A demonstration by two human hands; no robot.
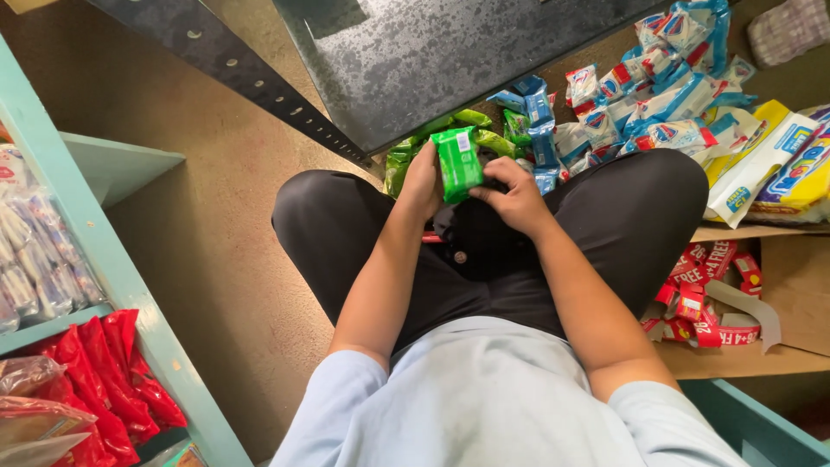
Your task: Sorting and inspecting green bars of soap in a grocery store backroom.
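Note:
I sit cross-legged on the floor in black trousers. My left hand (422,183) grips a small green wrapped packet (458,163) held upright over my lap. My right hand (514,195) touches the packet's lower right edge, fingers curled on it. Just beyond my hands lies a heap of more green packets (404,157) on the floor, with small blue packets (538,112) next to them.
A pile of white, blue and red sachets (670,86) and yellow-white packs (761,164) lies at right. An open cardboard box (795,285) holds red packets (705,290). A teal shelf (104,259) at left carries clear and red bags. A dark metal shelf (432,52) stands ahead.

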